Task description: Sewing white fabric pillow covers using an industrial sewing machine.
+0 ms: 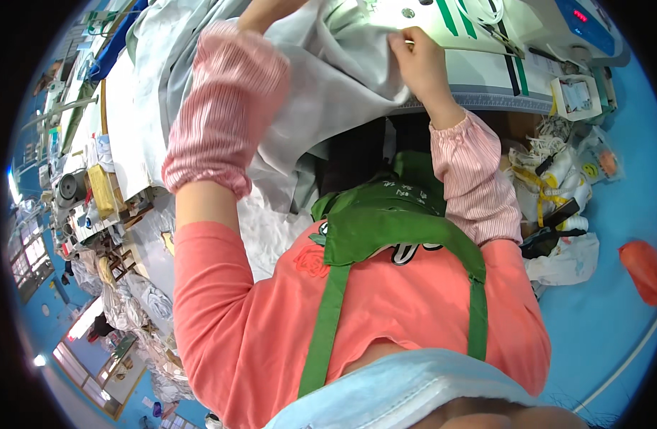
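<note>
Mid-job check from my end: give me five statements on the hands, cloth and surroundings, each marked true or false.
1. The right grip pinches the soft pale grey cloth. True.
2. The left grip shows whole. False: the picture's top edge cuts it off.
3. Just one striped pink fabric sleeve cover is worn. False: there are two.
4. The green fabric apron lies over a coral fabric shirt. True.
5. The blue panel with red lit display is at left. False: upper right.
</note>
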`<state>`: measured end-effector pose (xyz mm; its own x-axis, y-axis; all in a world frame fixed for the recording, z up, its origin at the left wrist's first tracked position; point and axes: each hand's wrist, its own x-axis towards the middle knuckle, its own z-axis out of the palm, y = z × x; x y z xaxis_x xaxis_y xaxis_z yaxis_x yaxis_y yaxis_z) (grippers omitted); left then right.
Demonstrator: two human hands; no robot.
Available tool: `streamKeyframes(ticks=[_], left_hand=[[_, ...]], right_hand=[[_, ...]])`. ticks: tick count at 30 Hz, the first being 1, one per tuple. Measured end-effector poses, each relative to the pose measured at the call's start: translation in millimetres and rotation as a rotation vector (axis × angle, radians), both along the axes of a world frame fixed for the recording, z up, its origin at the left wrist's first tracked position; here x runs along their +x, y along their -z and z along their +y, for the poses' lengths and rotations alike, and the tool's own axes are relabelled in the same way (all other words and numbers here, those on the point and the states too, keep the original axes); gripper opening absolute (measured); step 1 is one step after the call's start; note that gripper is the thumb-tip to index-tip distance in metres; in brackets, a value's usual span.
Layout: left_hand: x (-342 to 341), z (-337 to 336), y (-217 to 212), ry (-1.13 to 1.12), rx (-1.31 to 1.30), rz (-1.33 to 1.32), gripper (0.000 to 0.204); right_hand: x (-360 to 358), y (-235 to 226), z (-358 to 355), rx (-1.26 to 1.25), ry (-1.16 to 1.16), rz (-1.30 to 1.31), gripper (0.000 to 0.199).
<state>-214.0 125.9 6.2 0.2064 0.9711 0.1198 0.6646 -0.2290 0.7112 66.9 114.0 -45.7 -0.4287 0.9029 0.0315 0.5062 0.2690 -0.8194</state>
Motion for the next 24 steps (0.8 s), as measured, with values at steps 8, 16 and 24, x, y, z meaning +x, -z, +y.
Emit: streamKeyframes(ticks=[8, 16, 24], left_hand=[[-94.2, -119.8, 15.8, -0.025, -0.063, 1.176, 0.046], [-79.8, -193.6, -45.5, -0.222, -0.823, 1.032, 0.067], [45.3, -112.6, 24.5, 0.156, 0.046, 0.734, 0.049]], right_hand=[[-63.8, -2.9, -70.6, -1.292, -0.122, 1.161, 0.055], [-47.2, -19.4, -216.7, -0.996, -0.700, 0.696, 0.052], [164.6, -3.3, -250.3, -0.485, -0.659, 0.285, 0.061]])
